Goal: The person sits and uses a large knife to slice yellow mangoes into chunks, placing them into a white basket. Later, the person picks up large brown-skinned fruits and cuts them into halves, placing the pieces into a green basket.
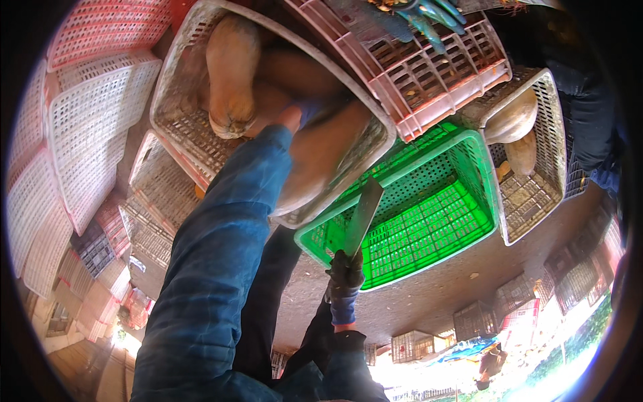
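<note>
My right hand, in a dark, dirty work glove, is closed around the handle of a broad-bladed knife; the blade points up in front of a bright green plastic crate. My left arm reaches into a dirty whitish crate of large tan squashes. My left hand, in a blue glove, is blurred among them; its fingers and any hold are unclear. A butternut-type squash lies left of that hand, and a big blurred squash lies below it.
A pinkish crate at the top bears gloved hands of another person. A whitish crate with squashes stands right of the green one. Stacked white crates rise at left. Dark-clothed legs are at the right edge.
</note>
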Demonstrator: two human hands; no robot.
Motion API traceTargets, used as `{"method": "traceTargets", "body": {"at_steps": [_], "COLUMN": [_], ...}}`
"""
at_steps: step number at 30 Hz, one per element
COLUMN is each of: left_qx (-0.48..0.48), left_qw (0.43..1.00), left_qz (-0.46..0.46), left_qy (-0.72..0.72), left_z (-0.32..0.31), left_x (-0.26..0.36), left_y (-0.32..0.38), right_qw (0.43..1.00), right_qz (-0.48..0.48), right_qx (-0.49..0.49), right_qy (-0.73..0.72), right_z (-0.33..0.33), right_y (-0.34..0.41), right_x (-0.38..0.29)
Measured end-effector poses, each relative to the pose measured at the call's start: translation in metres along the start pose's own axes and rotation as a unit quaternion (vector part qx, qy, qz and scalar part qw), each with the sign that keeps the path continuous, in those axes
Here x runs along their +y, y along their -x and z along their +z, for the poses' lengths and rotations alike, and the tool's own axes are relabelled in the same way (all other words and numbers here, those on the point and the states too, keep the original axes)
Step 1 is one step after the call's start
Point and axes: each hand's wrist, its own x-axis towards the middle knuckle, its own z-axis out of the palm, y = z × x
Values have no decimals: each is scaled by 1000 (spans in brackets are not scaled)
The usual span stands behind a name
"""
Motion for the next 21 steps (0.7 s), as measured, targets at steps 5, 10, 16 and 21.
{"method": "traceTargets", "body": {"at_steps": [5, 10, 16, 21], "left_qx": [-13, -6, 4, -1], "left_qw": [1000, 1000, 999, 999], "left_qz": [9, 19, 25, 41], "left_qy": [-8, -23, -35, -17], "left_z": [27, 40, 34, 38], "left_x": [11, 28, 29, 34], "left_y": [-12, -45, -70, -75], "right_qw": [995, 991, 995, 986], "right_qz": [51, 70, 40, -100], "right_qx": [32, 57, 62, 94], "right_qy": [-80, -95, -65, 99], "right_z": [1, -4, -2, -5], "right_y": [-13, -18, -10, -20], "right_x": [-22, -6, 25, 34]}}
